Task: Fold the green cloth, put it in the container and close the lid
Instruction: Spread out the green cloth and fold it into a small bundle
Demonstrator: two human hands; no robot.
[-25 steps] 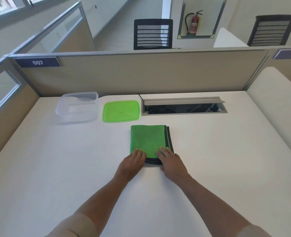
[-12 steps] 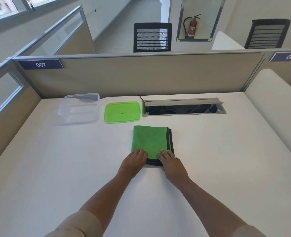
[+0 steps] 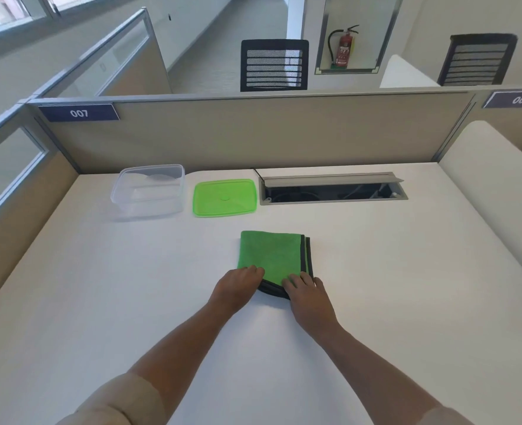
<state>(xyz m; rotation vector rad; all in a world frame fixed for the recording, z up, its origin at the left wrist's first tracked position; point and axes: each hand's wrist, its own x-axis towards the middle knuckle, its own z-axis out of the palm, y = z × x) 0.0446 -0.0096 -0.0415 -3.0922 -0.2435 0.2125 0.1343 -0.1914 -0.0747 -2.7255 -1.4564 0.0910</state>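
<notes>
One green cloth (image 3: 270,256) lies folded into a rough square on the white desk (image 3: 376,271), its dark edging stacked along the right side and curling round the near corner. Two hands are on its near edge. The left hand (image 3: 236,288) has its fingers curled over the near-left corner, apparently pinching the fabric. The right hand (image 3: 307,294) lies palm-down on the near-right corner, fingers close together and pressed flat on the cloth.

Beyond the cloth, to the left, one green lid (image 3: 224,197) lies flat on the desk, apart from the cloth. Just beside it, further left, stands one clear container (image 3: 148,191), uncovered, nothing visible inside. To the right of the lid, one cable tray (image 3: 333,191) is set into the desk with its flap raised.

Behind the partition: two black chairs (image 3: 274,65) and one red fire extinguisher (image 3: 344,47).
</notes>
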